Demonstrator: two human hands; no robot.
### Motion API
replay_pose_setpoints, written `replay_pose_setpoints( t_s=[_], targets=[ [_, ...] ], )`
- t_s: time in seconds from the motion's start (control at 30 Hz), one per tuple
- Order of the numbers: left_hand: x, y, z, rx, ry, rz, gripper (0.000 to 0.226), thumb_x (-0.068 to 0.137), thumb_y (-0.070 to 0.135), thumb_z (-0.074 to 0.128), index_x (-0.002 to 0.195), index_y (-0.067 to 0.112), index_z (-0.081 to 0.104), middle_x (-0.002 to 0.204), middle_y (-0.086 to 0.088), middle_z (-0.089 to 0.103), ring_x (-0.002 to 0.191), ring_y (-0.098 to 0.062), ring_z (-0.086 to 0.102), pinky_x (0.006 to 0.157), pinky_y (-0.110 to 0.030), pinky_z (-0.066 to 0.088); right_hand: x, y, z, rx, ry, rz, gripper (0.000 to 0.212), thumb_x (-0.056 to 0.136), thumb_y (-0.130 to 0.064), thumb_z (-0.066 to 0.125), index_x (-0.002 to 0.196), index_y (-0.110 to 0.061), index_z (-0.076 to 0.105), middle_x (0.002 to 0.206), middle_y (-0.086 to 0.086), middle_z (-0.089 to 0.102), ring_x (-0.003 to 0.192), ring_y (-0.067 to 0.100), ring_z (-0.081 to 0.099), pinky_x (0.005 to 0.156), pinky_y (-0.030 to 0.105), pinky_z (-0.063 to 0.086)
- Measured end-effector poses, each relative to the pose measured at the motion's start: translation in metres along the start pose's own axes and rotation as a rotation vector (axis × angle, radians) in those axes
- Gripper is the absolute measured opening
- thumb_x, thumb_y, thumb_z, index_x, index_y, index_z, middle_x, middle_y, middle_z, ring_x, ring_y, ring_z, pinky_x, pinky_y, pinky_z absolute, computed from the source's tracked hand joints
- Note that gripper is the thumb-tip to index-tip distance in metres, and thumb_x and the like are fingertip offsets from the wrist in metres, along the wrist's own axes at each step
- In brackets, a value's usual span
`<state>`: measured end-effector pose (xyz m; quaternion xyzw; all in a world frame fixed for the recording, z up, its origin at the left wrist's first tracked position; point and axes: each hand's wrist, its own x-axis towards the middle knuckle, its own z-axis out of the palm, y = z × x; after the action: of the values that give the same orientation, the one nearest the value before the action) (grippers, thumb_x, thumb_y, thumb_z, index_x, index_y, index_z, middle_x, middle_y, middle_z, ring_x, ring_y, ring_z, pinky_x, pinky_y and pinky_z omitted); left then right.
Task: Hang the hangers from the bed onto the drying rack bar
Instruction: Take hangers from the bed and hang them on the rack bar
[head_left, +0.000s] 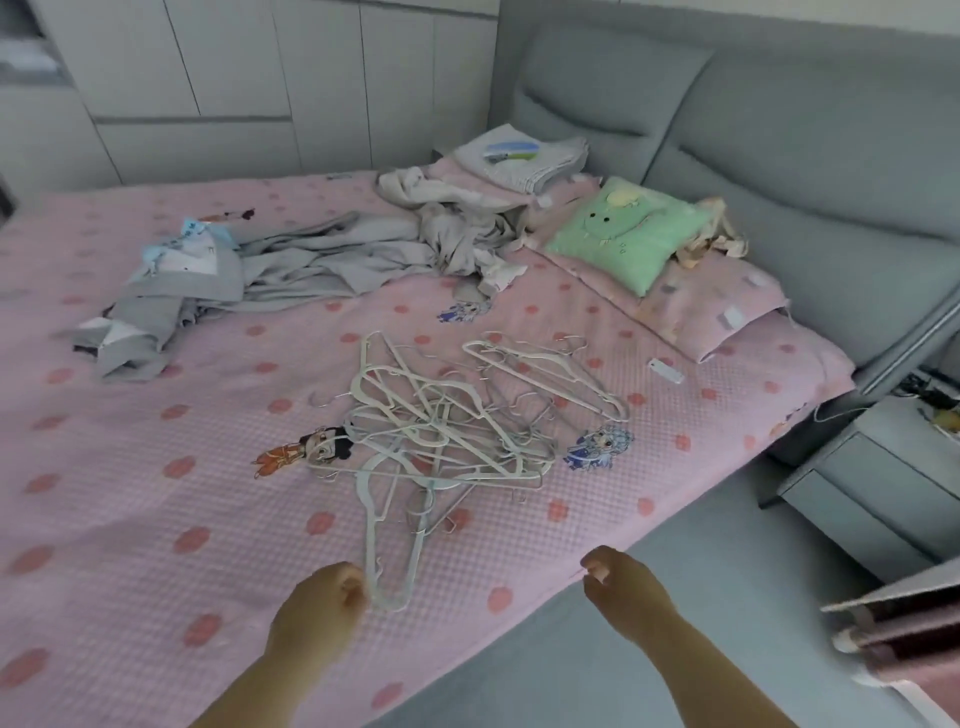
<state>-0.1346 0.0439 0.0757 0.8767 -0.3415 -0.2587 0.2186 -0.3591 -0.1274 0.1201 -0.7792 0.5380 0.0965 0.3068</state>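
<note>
A big messy pile of white hangers (441, 431) lies on the pink spotty bed (156, 519), all tangled up. One long hanger (387, 545) sticks out of the near side of the pile, toward the person. The left hand (322, 603) is right at the near end of that hanger, with its fingers curled in. It is just beside the hanger or touching it, but I cannot tell if it holds it. The right hand (618, 582) is to the near right of the pile, over the edge of the bed. Its fingers are curled in too, and it holds nothing. A few more hangers (545, 371) lie flat just past the pile on the far right side. A small white thing (665, 370) lies on the bed a bit further right of those. Far behind the pile are some crumpled grey clothes (322, 260). Behind the pile on the right is a green pillow (628, 234) with a smiley face, and beyond it a folded cloth (524, 156). A grey bedside box (883, 493) stands on the floor, well to the right of the pile.
</note>
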Motion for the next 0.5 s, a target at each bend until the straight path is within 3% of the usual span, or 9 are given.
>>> replay_pose_setpoints(
  t_s=[0.1,0.2,0.33,0.5],
  targets=[
    [0.041,-0.001,0.007,-0.004,0.043,-0.058,0.027,0.094,0.016,0.044,0.118,0.022,0.054,0.128,0.001,0.054,0.115,-0.016,0.054,0.086,-0.023,0.04,0.059,-0.015,0.002,-0.04,-0.058,-0.011,0.035,0.095,-0.02,0.04,0.13,-0.02,0.044,0.135,-0.004,0.05,0.122,0.012,0.048,0.097,0.021,0.037],
    [0.082,-0.016,0.012,0.033,0.056,-0.127,0.042,0.095,0.023,0.043,0.136,0.02,0.039,0.144,0.004,0.038,0.13,-0.014,0.041,0.101,-0.027,0.037,0.113,-0.035,0.007,-0.086,-0.1,-0.03,0.037,0.096,-0.019,0.04,0.133,-0.02,0.041,0.139,-0.004,0.047,0.124,0.013,0.046,0.099,0.02,0.035],
    [0.135,-0.049,0.026,0.296,-0.026,-0.096,0.047,0.099,0.027,0.03,0.145,0.024,0.021,0.155,0.004,0.014,0.144,-0.014,0.013,0.117,-0.03,0.019,0.172,-0.06,0.034,-0.116,-0.149,-0.055,0.042,0.095,-0.02,0.042,0.137,-0.021,0.037,0.141,-0.004,0.043,0.129,0.013,0.041,0.103,0.022,0.034],
    [0.195,-0.095,0.053,0.489,-0.089,-0.092,0.058,0.098,0.042,0.01,0.148,0.016,-0.003,0.157,-0.004,-0.007,0.144,-0.019,-0.012,0.116,-0.032,-0.009,0.232,-0.085,0.069,-0.216,-0.079,-0.054,0.052,0.094,-0.023,0.044,0.142,-0.021,0.025,0.152,-0.001,0.021,0.141,0.018,0.018,0.116,0.031,0.021]
  ],
)
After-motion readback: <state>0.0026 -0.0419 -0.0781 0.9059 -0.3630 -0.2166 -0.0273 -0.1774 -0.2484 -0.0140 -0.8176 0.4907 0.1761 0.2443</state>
